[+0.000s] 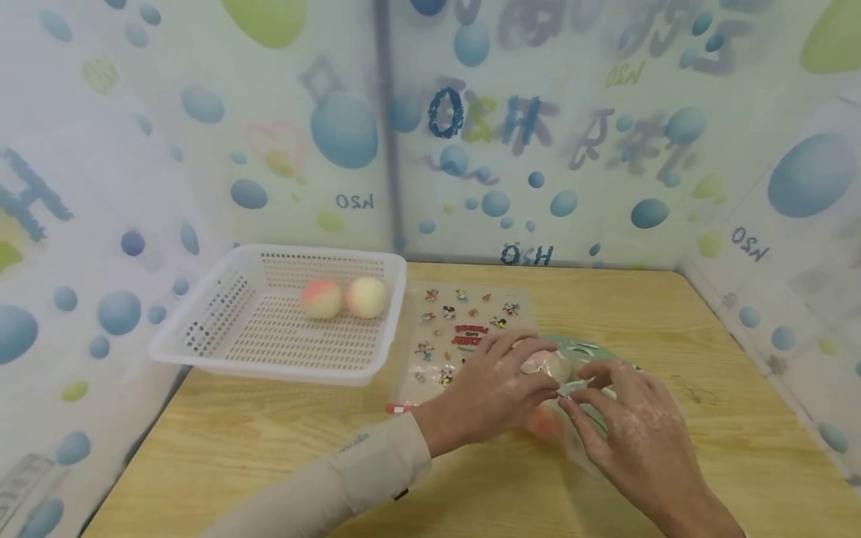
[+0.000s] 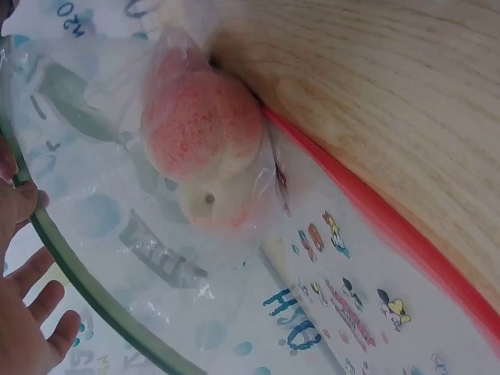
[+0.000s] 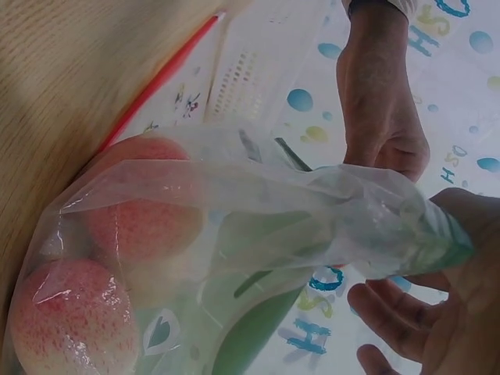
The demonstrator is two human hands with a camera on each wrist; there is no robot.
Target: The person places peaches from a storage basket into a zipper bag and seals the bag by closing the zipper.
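Observation:
A clear zip bag (image 3: 266, 234) with green print and a green zip edge (image 2: 90, 289) holds several pinkish peaches (image 3: 74, 316). My left hand (image 1: 494, 392) pinches the bag's zip edge between thumb and finger; its other fingers spread beside the bag in the left wrist view. Close by on the right, my right hand (image 1: 639, 433) pinches the same edge, fingertips nearly meeting the left ones. In the head view, one bagged peach (image 1: 548, 365) shows behind the fingertips and another sits blurred below them. The hands partly hide the bag's mouth.
A white slotted basket (image 1: 269, 366) stands at the left with two peaches (image 1: 323, 299) inside. Between it and the hands lies a flat clear bag (image 1: 437, 336) with cartoon prints and a red zip edge (image 2: 375, 203). Patterned walls (image 1: 484, 172) border the wooden table (image 1: 269, 448).

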